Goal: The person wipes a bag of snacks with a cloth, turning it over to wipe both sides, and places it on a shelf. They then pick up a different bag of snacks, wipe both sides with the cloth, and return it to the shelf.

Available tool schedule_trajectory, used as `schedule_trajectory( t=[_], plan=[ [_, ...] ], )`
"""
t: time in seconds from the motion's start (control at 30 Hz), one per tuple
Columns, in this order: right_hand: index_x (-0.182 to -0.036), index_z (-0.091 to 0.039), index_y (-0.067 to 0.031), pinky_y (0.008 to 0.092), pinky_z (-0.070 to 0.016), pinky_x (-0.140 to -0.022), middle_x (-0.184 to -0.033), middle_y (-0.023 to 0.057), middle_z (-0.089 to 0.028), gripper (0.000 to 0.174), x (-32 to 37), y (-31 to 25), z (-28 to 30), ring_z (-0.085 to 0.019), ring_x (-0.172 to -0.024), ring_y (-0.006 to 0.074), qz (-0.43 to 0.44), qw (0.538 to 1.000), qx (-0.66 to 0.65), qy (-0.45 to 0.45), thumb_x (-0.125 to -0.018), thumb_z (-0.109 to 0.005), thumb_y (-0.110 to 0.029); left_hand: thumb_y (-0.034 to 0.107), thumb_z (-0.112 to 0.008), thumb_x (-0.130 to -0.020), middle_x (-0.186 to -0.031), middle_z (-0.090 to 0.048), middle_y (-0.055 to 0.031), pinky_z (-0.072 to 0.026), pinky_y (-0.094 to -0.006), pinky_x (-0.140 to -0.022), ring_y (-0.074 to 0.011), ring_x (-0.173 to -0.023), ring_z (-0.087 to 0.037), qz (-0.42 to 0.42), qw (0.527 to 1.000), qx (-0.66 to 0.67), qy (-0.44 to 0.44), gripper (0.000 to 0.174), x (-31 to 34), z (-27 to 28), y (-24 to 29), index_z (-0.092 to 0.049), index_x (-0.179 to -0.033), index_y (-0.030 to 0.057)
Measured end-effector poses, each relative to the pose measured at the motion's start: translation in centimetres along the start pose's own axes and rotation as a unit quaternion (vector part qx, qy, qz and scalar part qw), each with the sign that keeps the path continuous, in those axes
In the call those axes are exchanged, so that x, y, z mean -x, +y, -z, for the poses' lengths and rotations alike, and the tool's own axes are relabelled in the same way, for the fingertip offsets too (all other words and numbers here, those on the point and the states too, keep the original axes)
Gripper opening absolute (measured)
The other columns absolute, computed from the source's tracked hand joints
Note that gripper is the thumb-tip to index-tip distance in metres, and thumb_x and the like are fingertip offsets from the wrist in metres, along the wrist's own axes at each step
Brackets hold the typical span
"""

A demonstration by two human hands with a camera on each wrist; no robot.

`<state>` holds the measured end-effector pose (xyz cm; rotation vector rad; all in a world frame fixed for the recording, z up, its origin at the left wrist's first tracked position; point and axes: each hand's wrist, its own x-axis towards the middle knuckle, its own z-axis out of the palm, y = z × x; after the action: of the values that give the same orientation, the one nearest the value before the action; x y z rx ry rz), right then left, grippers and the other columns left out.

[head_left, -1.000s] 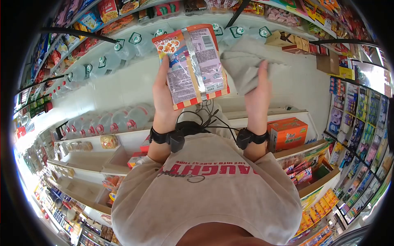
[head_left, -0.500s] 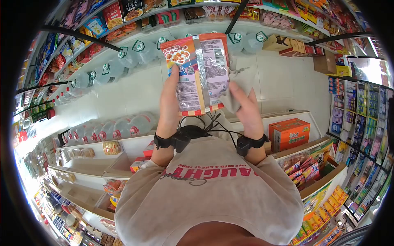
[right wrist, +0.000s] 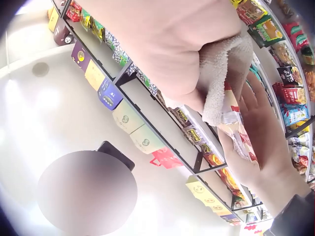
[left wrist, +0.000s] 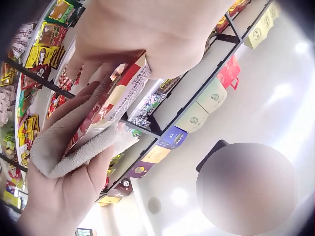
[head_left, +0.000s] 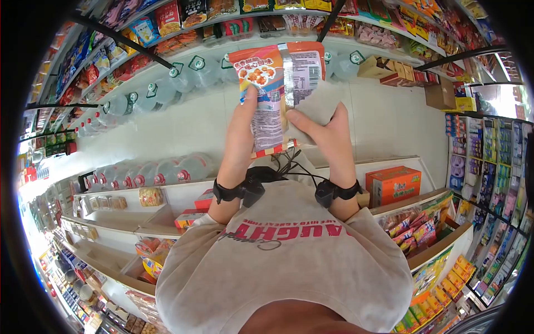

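A red and orange snack bag (head_left: 267,119) is held up in front of the chest, its printed back with a silver seam facing the head camera. My left hand (head_left: 240,131) grips its left edge, thumb on the face and fingers behind. From the right, my right hand (head_left: 334,136) pinches a grey cloth (head_left: 322,103) against the bag, with the thumb by the seam. The cloth covers the lower right of the printed face. Seen in the left wrist view, the fluffy cloth (left wrist: 86,155) folds around the bag's edge, front and back.
Large clear bottles (head_left: 167,170) line the floor on the left, and another row (head_left: 203,72) stands under the far shelf. Packaged snacks (head_left: 194,14) fill that shelf. An orange box (head_left: 394,186) sits on the near shelf at right. Cables (head_left: 283,167) hang between the wrists.
My right hand has brought the cloth from beside the bag onto its right edge, then in toward the seam. The bag and left hand have shifted right in the head view.
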<state>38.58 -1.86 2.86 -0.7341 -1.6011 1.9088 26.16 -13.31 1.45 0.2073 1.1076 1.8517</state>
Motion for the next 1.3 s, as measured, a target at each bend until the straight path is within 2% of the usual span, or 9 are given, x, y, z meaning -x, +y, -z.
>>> schedule_trajectory(
  t=[0.1, 0.2, 0.3, 0.4, 0.53, 0.67, 0.87, 1.07, 1.3],
  plan=[
    [-0.112, -0.062, 0.0022, 0.0283, -0.0529, -0.080, -0.102, 0.0065, -0.069, 0.038, 0.3, -0.3, -0.1, -0.065, -0.092, 0.0128, 0.023, 1.000, 0.014, 0.002, -0.082, -0.080, -0.013, 0.045, -0.047, -0.103, -0.108, -0.068, -0.0079, -0.0556, -0.0266, -0.078, -0.0115, -0.090, -0.068, 0.002, 0.999, -0.018, -0.036, 0.051, 1.3, -0.3, 0.7, -0.058, -0.124, 0.0004],
    [-0.110, -0.063, 0.0018, 0.0278, -0.0523, -0.078, -0.100, 0.0064, -0.070, 0.035, 1.6, -1.5, -0.5, -0.065, -0.088, 0.0125, 0.032, 0.999, 0.003, 0.032, -0.086, -0.077, -0.020, 0.044, -0.046, -0.103, -0.109, -0.068, -0.0081, -0.0556, -0.0268, -0.080, -0.0117, -0.092, -0.068, -0.036, 0.999, 0.019, -0.006, 0.051, 2.6, -1.8, 0.8, -0.057, -0.125, 0.0000],
    [-0.109, -0.064, 0.0012, 0.0268, -0.0507, -0.076, -0.099, 0.0059, -0.069, 0.037, 2.6, -2.1, -0.6, -0.064, -0.086, 0.0117, 0.063, 0.994, 0.010, 0.085, -0.091, -0.072, -0.030, 0.035, -0.048, -0.104, -0.122, -0.065, -0.0123, -0.0567, -0.0328, -0.085, -0.0181, -0.102, -0.068, -0.050, 0.994, 0.077, -0.053, 0.045, 3.6, -2.2, 0.9, -0.052, -0.133, 0.0003],
    [-0.110, -0.065, 0.0007, 0.0255, -0.0488, -0.077, -0.099, 0.0051, -0.069, 0.043, 2.8, -3.3, -0.1, -0.062, -0.087, 0.0108, 0.095, 0.990, -0.014, 0.102, -0.094, -0.067, -0.039, 0.042, -0.046, -0.104, -0.113, -0.068, -0.0092, -0.0558, -0.0277, -0.083, -0.0124, -0.095, -0.068, -0.074, 0.993, -0.008, -0.091, 0.051, 3.8, -3.3, 2.7, -0.056, -0.127, -0.0023],
    [-0.112, -0.065, -0.0001, 0.0245, -0.0476, -0.080, -0.100, 0.0048, -0.068, 0.047, 3.8, -5.9, -0.2, -0.062, -0.091, 0.0106, 0.090, 0.989, -0.032, 0.109, -0.095, -0.065, -0.043, 0.039, -0.052, -0.102, -0.112, -0.068, -0.0091, -0.0547, -0.0268, -0.079, -0.0127, -0.093, -0.068, -0.145, 0.985, -0.032, -0.084, 0.046, 4.7, -5.4, 4.3, -0.058, -0.123, -0.0018],
    [-0.114, -0.064, -0.0002, 0.0256, -0.0481, -0.081, -0.101, 0.0052, -0.068, 0.047, 4.4, -4.8, -0.9, -0.062, -0.092, 0.0116, 0.102, 0.983, -0.096, 0.118, -0.094, -0.066, -0.042, 0.033, -0.058, -0.099, -0.111, -0.068, -0.0082, -0.0547, -0.0263, -0.076, -0.0128, -0.093, -0.069, -0.178, 0.982, 0.056, -0.021, 0.039, 5.1, -5.8, 3.0, -0.060, -0.121, 0.0008],
    [-0.121, -0.061, 0.0003, 0.0267, -0.0481, -0.085, -0.109, 0.0065, -0.066, 0.049, 5.0, -2.1, -1.3, -0.062, -0.097, 0.0130, 0.088, 0.984, -0.128, 0.090, -0.092, -0.068, -0.039, 0.034, -0.054, -0.101, -0.113, -0.069, -0.0093, -0.0570, -0.0285, -0.077, -0.0151, -0.094, -0.070, -0.137, 0.977, 0.125, -0.104, 0.040, 6.3, -3.9, 1.9, -0.058, -0.125, 0.0021],
    [-0.123, -0.059, -0.0009, 0.0273, -0.0485, -0.086, -0.113, 0.0066, -0.065, 0.048, 5.9, -1.7, -2.4, -0.061, -0.100, 0.0129, 0.097, 0.979, -0.152, 0.089, -0.092, -0.069, -0.036, 0.034, -0.049, -0.103, -0.115, -0.069, -0.0098, -0.0575, -0.0294, -0.080, -0.0159, -0.096, -0.070, -0.134, 0.969, 0.162, -0.131, 0.041, 7.2, -3.2, 1.6, -0.057, -0.128, 0.0024],
    [-0.122, -0.060, -0.0003, 0.0267, -0.0490, -0.084, -0.112, 0.0061, -0.065, 0.045, 5.8, -1.5, -3.0, -0.061, -0.099, 0.0119, 0.104, 0.976, -0.168, 0.088, -0.093, -0.068, -0.034, 0.034, -0.049, -0.103, -0.116, -0.069, -0.0090, -0.0573, -0.0300, -0.082, -0.0163, -0.098, -0.070, -0.132, 0.967, 0.167, -0.138, 0.042, 7.1, -2.6, 1.6, -0.056, -0.130, 0.0029]
  ],
)
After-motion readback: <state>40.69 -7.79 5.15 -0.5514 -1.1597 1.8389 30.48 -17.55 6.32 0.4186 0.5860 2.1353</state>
